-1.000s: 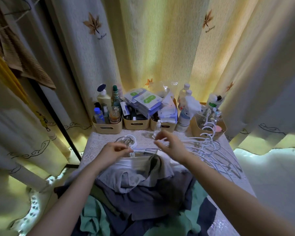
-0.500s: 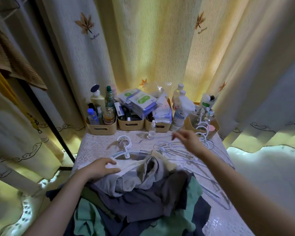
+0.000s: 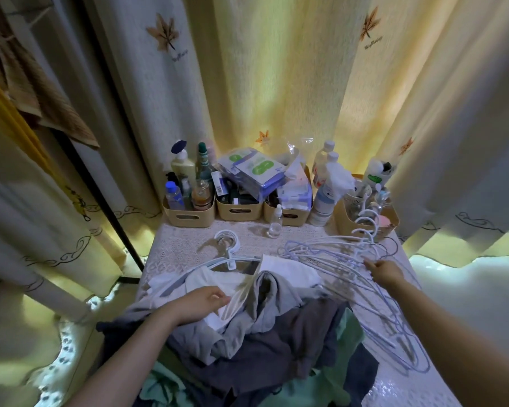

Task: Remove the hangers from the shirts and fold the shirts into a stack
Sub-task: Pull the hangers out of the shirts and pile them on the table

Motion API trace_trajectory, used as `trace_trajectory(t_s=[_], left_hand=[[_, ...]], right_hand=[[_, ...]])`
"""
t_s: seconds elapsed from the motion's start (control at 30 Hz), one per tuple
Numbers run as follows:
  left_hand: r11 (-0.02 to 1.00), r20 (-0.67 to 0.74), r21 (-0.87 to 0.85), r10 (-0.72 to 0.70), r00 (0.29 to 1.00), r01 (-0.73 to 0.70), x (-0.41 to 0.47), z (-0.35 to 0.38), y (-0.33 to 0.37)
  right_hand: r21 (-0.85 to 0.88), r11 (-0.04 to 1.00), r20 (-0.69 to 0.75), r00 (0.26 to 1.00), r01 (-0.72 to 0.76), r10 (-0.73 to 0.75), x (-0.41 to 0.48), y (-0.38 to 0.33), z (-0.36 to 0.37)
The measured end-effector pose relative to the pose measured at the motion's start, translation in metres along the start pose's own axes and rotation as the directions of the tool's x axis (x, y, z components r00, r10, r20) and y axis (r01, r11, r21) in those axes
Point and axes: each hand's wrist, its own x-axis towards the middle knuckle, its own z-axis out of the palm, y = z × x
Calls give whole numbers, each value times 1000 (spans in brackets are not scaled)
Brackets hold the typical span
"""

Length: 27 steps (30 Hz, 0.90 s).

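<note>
Shirts (image 3: 279, 345): a loose heap at the near edge of the tabletop (image 3: 185, 248), grey, dark blue-grey and green, none folded. The near end of the heap is cut off by the frame.

White shirt (image 3: 209, 282): top of the heap, towards the left, crumpled, with a white hanger (image 3: 227, 252) in its neck. The hook points to the far edge, and the hanger's right arm is hidden under cloth.

Spare hangers (image 3: 332, 259): a tangled fan of thin white and pale blue ones along the right edge of the tabletop. You cannot count them, as the rods overlap.

Your left hand (image 3: 200, 304): it lies on the white shirt, fingers relaxed and pressing the cloth, not closed round it.

Your right hand (image 3: 385, 273): it rests on the spare hangers, fingertips among the rods. Whether they clasp one cannot be told.

Baskets (image 3: 188, 215): a row along the far edge, crowded with bottles and packets. Their labels are too small to read.

Change: half a second ago your right hand hung in the air nearer the far right corner; it now sits lower, on the hangers. Your left hand has stayed on the white shirt.
</note>
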Motion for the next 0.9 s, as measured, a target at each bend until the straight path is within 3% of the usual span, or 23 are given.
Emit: trace_trajectory(t_s=[0.2, 0.27, 0.3, 0.37, 0.43, 0.5, 0.57, 0.63, 0.67, 0.7, 0.73, 0.83, 0.9], left_hand=[[979, -56, -6, 203, 978, -203, 13, 13, -1], [966, 44, -78, 251, 967, -248, 14, 11, 7], [964, 114, -124, 248, 962, -234, 16, 11, 12], [972, 249, -118, 228, 941, -204, 21, 14, 20], [969, 358, -15, 237, 903, -248, 27, 20, 25], [960, 397, 10, 252, 882, -279, 30, 19, 26], [964, 309, -61, 264, 914, -258, 34, 11, 24], [957, -18, -181, 228, 973, -228, 40, -2, 16], [959, -256, -167, 181, 950, -228, 44, -9, 9], [977, -456, -81, 141, 879, -198, 49, -17, 1], [992, -552, 40, 122, 825, -120, 53, -23, -8], [951, -499, 282, 33, 866, 127, 58, -27, -29], [955, -508, 271, 36, 860, 120, 61, -24, -33]], right_hand=[[-256, 962, -116, 991, -92, 63, -4, -19, 2], [-209, 978, -184, 982, -2, -37, -12, -36, 9], [-158, 981, -192, 971, 110, -140, -18, -49, 15], [-17, 923, -66, 921, 385, -385, -34, -78, 31], [61, 796, 182, 778, 602, -602, -56, -104, 50], [-6, 696, 412, 635, 718, -653, -70, -121, 71], [-147, 656, 581, 602, 740, -548, -73, -124, 87], [-265, 649, 646, 632, 713, -429, -70, -118, 92], [-277, 670, 662, 642, 689, -387, -68, -112, 91], [-277, 687, 681, 641, 672, -353, -66, -104, 86], [-281, 697, 701, 638, 659, -320, -64, -96, 81], [-287, 732, 757, 614, 618, -222, -68, -72, 71], [-294, 748, 795, 586, 595, -154, -74, -67, 70]])
